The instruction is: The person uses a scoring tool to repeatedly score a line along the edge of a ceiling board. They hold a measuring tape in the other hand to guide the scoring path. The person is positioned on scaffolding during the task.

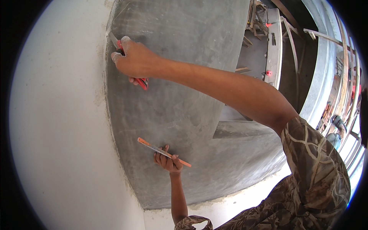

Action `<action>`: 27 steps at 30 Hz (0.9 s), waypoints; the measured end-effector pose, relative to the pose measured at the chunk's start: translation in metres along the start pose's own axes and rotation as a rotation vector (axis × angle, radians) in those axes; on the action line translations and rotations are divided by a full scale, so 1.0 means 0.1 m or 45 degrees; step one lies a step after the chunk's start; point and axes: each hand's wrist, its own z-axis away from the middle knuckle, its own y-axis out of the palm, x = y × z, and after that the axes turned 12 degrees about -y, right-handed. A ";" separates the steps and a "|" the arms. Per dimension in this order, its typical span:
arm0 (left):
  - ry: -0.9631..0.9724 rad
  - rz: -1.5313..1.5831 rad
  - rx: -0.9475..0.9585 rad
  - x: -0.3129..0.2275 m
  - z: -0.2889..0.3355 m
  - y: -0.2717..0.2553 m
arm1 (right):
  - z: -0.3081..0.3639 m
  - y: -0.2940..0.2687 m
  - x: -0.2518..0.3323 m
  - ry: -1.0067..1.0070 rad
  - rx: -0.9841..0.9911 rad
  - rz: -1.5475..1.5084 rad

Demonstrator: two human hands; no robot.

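A scraper with a red handle point(143, 83) is in my right hand point(135, 59), its fingers closed around it. Its thin metal blade point(113, 38) meets the seam where the smooth grey plastered surface point(180, 34) joins the white wall point(61, 107). Lower down, my left hand point(168, 163) grips a long, narrow orange bar point(153, 147) with whitish-grey smears along its middle. This bar slants across the fingers, apart from the white wall; whether it is a wide blade seen edge-on I cannot tell. Pale dust or paste coats the fingers of my right hand.
Past the edge of the grey surface lies a long pale plank point(273, 50) with red items and a dark tool on it. Timber pieces point(291, 42) stand around it. At the far right are poles point(343, 69) and another person's sandalled foot point(338, 122).
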 end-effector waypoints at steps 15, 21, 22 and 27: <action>0.033 -0.005 0.023 0.03 0.01 -0.01 | -0.01 0.00 -0.01 0.023 0.065 0.016; 0.021 0.000 0.006 0.03 0.02 0.00 | 0.00 -0.01 0.03 0.028 0.044 0.006; 0.022 0.002 0.005 0.03 0.02 0.00 | 0.00 -0.01 0.03 0.026 0.057 0.024; 0.037 0.006 0.008 0.01 0.00 0.01 | -0.01 0.01 -0.04 -0.023 0.033 0.002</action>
